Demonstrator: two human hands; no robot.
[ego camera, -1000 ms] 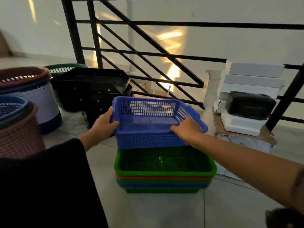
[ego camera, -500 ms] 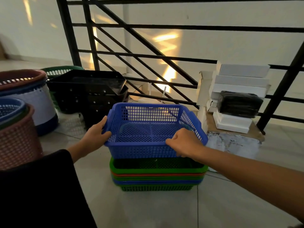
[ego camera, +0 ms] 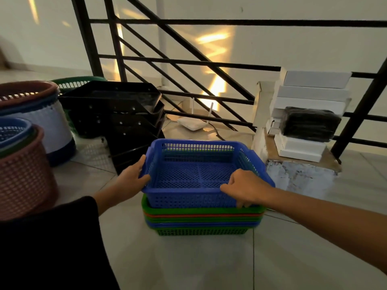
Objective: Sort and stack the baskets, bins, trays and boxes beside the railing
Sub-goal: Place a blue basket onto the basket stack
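Between hands: blue basket; left hand, right hand fingers curled gripping rim.

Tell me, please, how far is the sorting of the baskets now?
Done: black trays and white boxes stand stacked by the railing. In hand: left hand and right hand seat the blue basket into the basket stack. Left: round baskets look unsorted.

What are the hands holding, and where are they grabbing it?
Both hold the blue basket: the left hand grips its left rim, the right hand its near right rim.
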